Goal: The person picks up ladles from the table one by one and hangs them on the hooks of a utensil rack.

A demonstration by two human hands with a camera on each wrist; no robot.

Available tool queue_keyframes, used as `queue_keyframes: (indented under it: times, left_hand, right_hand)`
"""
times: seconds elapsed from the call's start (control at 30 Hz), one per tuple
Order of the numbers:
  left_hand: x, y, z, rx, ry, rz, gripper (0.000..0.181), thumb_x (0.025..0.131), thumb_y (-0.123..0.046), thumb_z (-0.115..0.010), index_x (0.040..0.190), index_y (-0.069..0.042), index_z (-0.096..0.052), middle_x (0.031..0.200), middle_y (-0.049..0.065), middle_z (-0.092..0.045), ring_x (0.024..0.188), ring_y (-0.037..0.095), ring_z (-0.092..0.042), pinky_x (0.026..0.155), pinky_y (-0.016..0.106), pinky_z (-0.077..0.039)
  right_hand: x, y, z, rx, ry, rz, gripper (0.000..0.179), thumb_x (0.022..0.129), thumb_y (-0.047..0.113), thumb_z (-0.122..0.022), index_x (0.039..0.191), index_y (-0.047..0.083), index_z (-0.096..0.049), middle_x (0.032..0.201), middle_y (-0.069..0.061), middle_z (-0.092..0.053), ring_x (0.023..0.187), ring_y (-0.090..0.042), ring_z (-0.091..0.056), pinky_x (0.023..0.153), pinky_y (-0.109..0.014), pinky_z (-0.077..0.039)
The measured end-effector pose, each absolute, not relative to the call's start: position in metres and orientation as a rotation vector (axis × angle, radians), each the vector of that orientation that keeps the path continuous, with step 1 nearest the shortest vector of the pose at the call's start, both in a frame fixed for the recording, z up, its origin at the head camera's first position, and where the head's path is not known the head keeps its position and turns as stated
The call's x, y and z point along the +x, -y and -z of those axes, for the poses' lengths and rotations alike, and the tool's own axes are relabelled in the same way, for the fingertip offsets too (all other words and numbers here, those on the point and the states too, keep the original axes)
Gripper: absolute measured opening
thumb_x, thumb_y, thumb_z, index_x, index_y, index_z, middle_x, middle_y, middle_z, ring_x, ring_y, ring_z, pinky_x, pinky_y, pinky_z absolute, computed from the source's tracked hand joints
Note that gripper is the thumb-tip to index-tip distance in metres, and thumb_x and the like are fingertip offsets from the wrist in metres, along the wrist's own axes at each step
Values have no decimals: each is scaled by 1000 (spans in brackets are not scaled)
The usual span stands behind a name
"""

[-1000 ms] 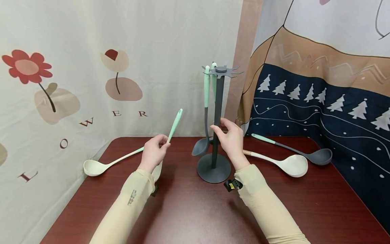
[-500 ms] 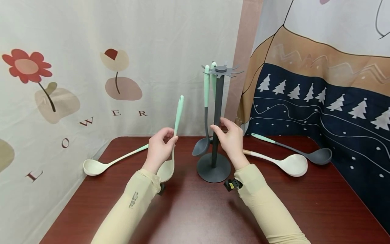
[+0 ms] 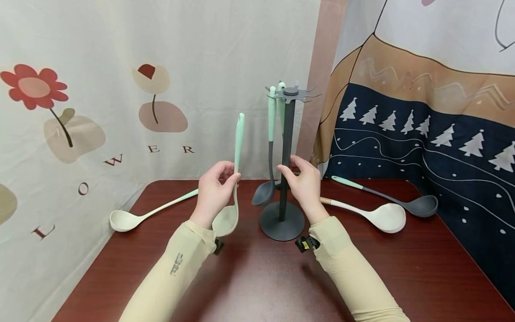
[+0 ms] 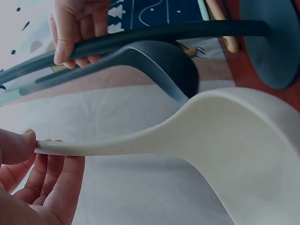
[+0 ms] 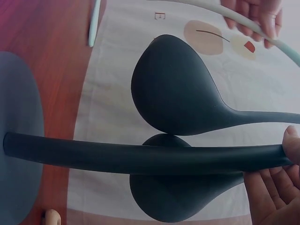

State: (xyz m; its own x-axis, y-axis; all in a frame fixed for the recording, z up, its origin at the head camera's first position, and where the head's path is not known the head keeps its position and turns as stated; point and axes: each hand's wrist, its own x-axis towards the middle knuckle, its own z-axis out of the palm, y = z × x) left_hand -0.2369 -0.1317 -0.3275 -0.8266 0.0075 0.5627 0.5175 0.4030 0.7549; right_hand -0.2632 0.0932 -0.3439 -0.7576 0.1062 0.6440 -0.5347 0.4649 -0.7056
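My left hand [image 3: 215, 190] pinches a cream ladle [image 3: 226, 220] with a mint handle near where the handle meets the shaft. That ladle is upright, its bowl down and above the table, left of a dark grey utensil stand [image 3: 286, 179]. The stand's pole is gripped between thumb and fingers of my right hand [image 3: 304, 185]. From the stand's spiked top hang two mint-handled utensils; the nearer is a dark grey ladle [image 3: 263, 193]. In the right wrist view, the second dark bowl [image 5: 173, 201] is partly hidden behind the pole.
On the table [image 3: 265, 277], another cream ladle [image 3: 125, 221] lies at the left. To the right lie a white ladle [image 3: 388, 218] with a wood-coloured handle and a dark grey ladle [image 3: 422, 206] with a mint handle. Printed curtains hang behind the table.
My left hand has moved right and up with the cream ladle, which has swung from tilted to nearly upright, closer to the stand. The right hand has stayed on the pole.
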Motion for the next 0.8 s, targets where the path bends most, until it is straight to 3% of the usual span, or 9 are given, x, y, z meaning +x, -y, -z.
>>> queue_keyframes:
  times: [0.8]
  left_hand:
    - [-229,106,301,-530,2063,1428,14,88,-3,-73,101,-5,-71,85,6,-68,78,16,-61,61,27,-50]
  right_hand:
    - [-264,-93,346,344,2084,-1333,21,89,19,-76,104,5,-74,92,-10,-72,85,-24,-69,80,-40,-58]
